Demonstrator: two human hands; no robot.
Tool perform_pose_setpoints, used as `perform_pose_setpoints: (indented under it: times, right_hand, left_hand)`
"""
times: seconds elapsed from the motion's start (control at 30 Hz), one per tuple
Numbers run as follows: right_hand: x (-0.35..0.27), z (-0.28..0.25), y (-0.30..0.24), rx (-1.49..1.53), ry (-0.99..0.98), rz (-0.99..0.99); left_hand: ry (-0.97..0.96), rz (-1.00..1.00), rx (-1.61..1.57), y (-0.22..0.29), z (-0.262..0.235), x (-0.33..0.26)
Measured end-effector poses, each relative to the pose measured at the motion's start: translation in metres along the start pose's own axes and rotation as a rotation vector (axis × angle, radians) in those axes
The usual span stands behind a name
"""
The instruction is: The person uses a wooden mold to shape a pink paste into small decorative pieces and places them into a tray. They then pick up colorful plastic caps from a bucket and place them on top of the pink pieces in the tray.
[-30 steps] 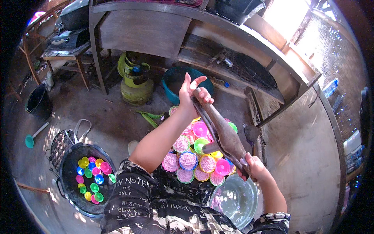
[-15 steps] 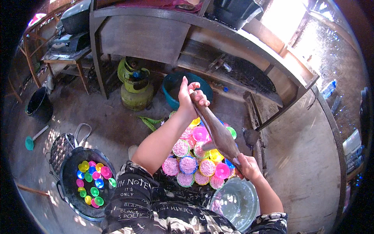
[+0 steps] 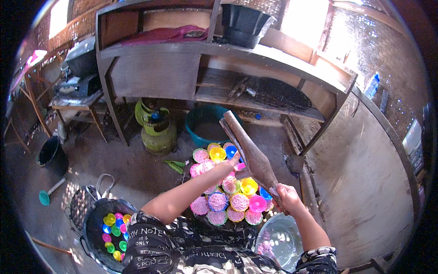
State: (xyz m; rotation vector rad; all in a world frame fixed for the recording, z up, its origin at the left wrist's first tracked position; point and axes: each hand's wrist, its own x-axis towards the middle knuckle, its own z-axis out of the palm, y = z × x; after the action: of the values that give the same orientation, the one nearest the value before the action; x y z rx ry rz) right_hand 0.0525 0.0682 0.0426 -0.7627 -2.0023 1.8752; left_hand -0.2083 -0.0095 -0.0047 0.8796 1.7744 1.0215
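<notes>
A long wooden press point(image 3: 252, 157) slants in front of me, its two halves slightly apart at the far end. My right hand point(image 3: 287, 197) is closed around its near, narrow end. Beside the press's left edge is my left hand point(image 3: 233, 163); its fingers are mostly hidden behind the wood, so I cannot tell whether they grip. Below the press, small moulds filled with pink noodle-like strands point(image 3: 239, 202) lie close together. A yellow mould point(image 3: 249, 186) and a pink mould point(image 3: 257, 204) among them look unfilled.
At lower left, a black wok point(image 3: 93, 228) holds several coloured moulds. A clear basin point(image 3: 294, 242) with pink matter stands by my right forearm. Farther off are a teal tub point(image 3: 194, 130), a green gas cylinder point(image 3: 158, 137) and a wooden shelf unit point(image 3: 155, 75).
My left hand has come off the press's far end and moved down and nearer to its left side. The right hand keeps its hold. The view has tilted upward.
</notes>
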Motion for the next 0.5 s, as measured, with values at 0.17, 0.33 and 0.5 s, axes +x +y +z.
perform_pose_setpoints:
  times: [0.17, 0.33, 0.5]
  right_hand:
    - [-0.002, 0.003, 0.010, -0.002, 0.098, 0.002]
    - [-0.007, 0.007, 0.015, 0.047, 0.176, -0.051]
    - [-0.025, 0.003, 0.006, 0.137, 0.092, -0.120]
  left_hand:
    - [0.025, -0.121, -0.066, -0.002, 0.004, -0.013]
    - [0.182, 0.660, 0.781, -0.028, 0.002, -0.020]
    - [0.341, 0.604, 0.988, -0.025, -0.006, -0.062]
